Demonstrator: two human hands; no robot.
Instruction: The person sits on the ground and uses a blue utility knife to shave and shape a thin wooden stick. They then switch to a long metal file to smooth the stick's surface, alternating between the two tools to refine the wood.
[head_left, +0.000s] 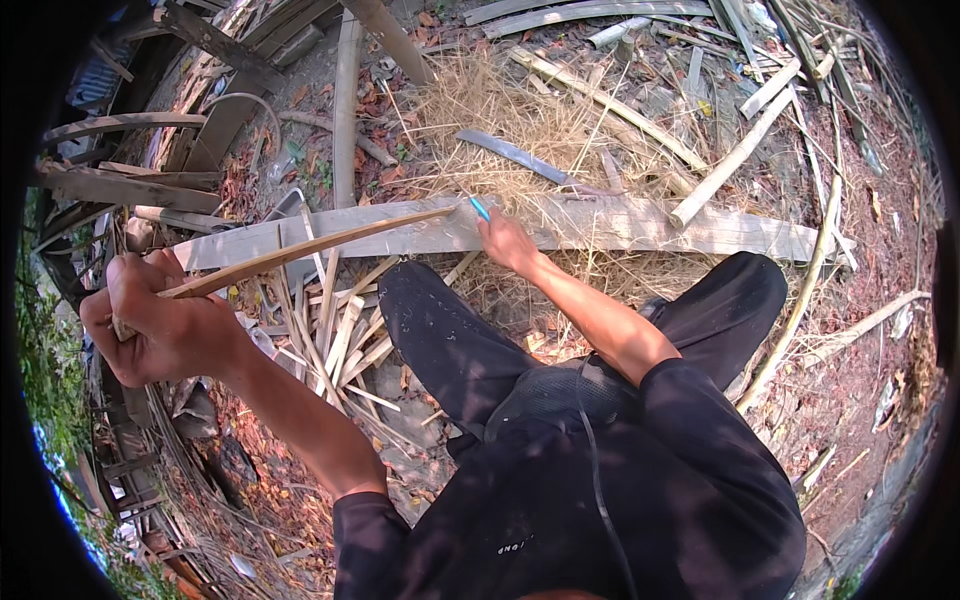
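Note:
My left hand [165,318], raised at the left, is closed round one end of a long, thin wooden or bamboo strip [320,245]. The strip slants away to the right, and its far end lies over a long grey plank [620,222]. Close to that far end, my right hand [508,243] is closed on a slim tool with a bright blue part [480,208]; its kind and working end cannot be made out. Beyond the plank, a machete-like curved blade [520,157] rests on dry straw-like shavings [480,105].
Split strips [335,335] lie heaped between the plank and my left forearm. Bamboo poles [740,150] are scattered at the far right. Stacked old timber [140,185] stands at the left. My bent knees [440,310] are close to the plank.

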